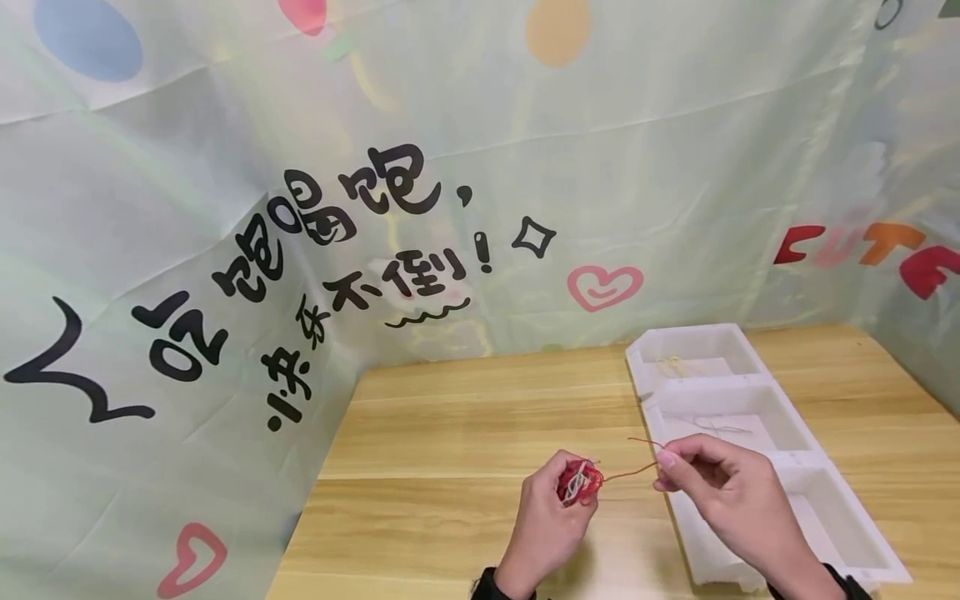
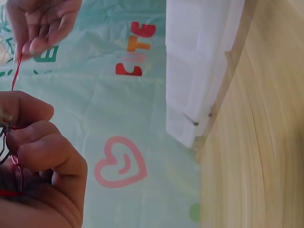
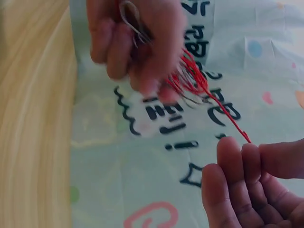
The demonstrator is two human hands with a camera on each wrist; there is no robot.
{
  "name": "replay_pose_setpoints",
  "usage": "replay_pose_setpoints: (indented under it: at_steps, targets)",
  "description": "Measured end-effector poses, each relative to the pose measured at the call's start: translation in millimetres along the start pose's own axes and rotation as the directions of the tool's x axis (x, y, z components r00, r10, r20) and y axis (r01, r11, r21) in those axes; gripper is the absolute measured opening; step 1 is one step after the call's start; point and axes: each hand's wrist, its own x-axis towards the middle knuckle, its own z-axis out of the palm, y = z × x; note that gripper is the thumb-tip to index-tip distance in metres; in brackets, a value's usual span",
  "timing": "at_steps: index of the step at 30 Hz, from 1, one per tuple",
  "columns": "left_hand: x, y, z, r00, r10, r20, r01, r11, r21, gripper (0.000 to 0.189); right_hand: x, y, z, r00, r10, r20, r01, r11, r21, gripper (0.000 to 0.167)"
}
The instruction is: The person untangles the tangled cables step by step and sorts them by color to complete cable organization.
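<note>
My left hand (image 1: 551, 508) grips a tangled bundle of red and pale grey string (image 1: 579, 483) above the wooden table. From the bundle a red string (image 1: 630, 474) runs across to my right hand (image 1: 738, 492), which pinches it between thumb and fingertips. A short loose end sticks out past the pinch to the left. In the right wrist view, the string (image 3: 228, 113) looks straight between the hands, and grey loops (image 3: 130, 16) poke out of the left fist. The left wrist view shows curled left fingers (image 2: 47, 147) around part of the bundle.
A white tray (image 1: 708, 554) with three compartments stands at the right, below my right hand. Yellow string (image 1: 671, 365) lies in its far compartment and grey string (image 1: 720, 427) in the middle one. A printed cloth (image 1: 465, 83) hangs behind the table (image 1: 420, 433).
</note>
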Motion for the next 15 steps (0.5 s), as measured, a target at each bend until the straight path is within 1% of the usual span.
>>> replay_pose_setpoints:
  at_steps: [3,7,10,12,13,15]
  targets:
    - [-0.8,-1.5,-1.5,1.000,0.003,0.002,-0.003,1.000,0.015,0.019,-0.4,1.5,-12.8,0.996,-0.006,-0.085,0.003,0.999,-0.034,0.003]
    - [-0.9,-2.0,-3.3,1.000,-0.024,0.004,0.024,0.999,0.042,0.019,0.9,6.4,-30.2,0.983,-0.006,-0.182,-0.007,0.998,-0.070,0.004]
    - [-0.9,-0.3,-3.7,0.999,-0.038,0.006,0.038,0.997,0.070,0.017,1.5,10.9,-39.7,0.976,0.014,-0.215,-0.029,0.997,-0.067,0.003]
    - [-1.6,1.2,-3.9,0.999,-0.045,0.019,0.043,0.996,0.078,0.015,1.3,13.7,-45.7,0.971,0.027,-0.238,-0.042,0.997,-0.060,0.003]
    - [-2.1,2.1,-4.2,0.998,-0.049,0.027,0.047,0.996,0.073,0.014,0.9,15.3,-49.6,0.966,0.036,-0.254,-0.043,0.999,-0.023,0.004]
    - [-3.3,4.1,-5.5,0.997,-0.059,0.052,0.058,0.998,0.026,0.015,0.7,18.2,-58.3,0.954,0.047,-0.298,-0.025,0.997,0.076,0.005]
